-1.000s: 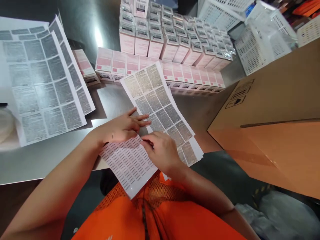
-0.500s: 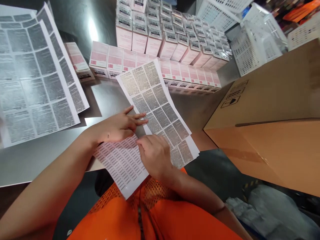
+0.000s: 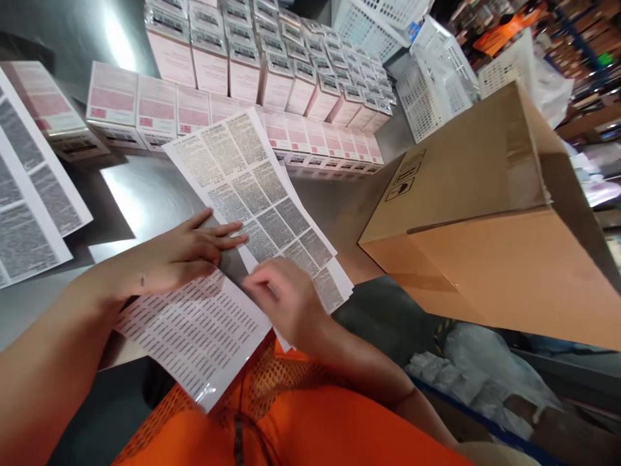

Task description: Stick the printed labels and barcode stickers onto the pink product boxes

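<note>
At the far left we see white paper sheets printed with dense grey text blocks, partly out of frame, beside a single pink-and-white cardboard box. Next comes the shiny grey metal worktop, with a row of pink-and-white cardboard boxes standing along it.

Our left hand lies flat with fingers spread, thumb side over the upper edge of a white sheet of small printed labels. That sheet overhangs the worktop's near edge above our orange mesh-trimmed garment. The left fingertips lie over the margin of a slanted stack of white text-block sheets.

Our right hand is blurred, thumb and forefinger drawn together just beside the label sheet; we cannot tell whether anything sits between them. Behind stand clear-wrapped pale pink boxes, then white perforated plastic baskets. Rightmost is a large brown cardboard carton.
</note>
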Action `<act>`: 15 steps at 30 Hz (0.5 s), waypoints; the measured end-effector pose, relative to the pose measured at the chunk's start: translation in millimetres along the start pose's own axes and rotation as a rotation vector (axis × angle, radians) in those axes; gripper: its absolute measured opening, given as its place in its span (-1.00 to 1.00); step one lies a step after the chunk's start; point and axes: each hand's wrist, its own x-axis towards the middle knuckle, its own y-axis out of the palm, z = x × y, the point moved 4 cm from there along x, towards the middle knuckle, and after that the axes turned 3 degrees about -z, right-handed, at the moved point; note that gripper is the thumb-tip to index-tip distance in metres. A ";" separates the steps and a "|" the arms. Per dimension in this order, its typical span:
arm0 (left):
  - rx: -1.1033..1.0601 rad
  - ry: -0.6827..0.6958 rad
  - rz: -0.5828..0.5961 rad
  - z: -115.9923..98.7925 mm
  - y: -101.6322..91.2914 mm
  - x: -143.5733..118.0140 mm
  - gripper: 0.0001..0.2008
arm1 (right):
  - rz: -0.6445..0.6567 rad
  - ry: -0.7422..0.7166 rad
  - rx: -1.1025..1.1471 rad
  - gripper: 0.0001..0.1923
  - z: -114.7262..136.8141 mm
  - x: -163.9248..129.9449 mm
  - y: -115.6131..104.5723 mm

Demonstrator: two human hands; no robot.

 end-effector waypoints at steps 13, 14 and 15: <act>-0.058 -0.019 -0.024 -4.4 -3.8 0.8 -0.70 | 0.110 0.553 0.125 -0.60 -118.4 -18.6 -90.8; -0.075 -0.024 -0.031 -5.1 -4.4 1.0 -0.70 | 0.110 0.552 0.121 -0.61 -117.2 -18.0 -90.1; -0.097 -0.036 -0.040 -5.6 -4.9 1.1 -0.69 | 0.113 0.551 0.114 -0.61 -116.0 -17.3 -90.0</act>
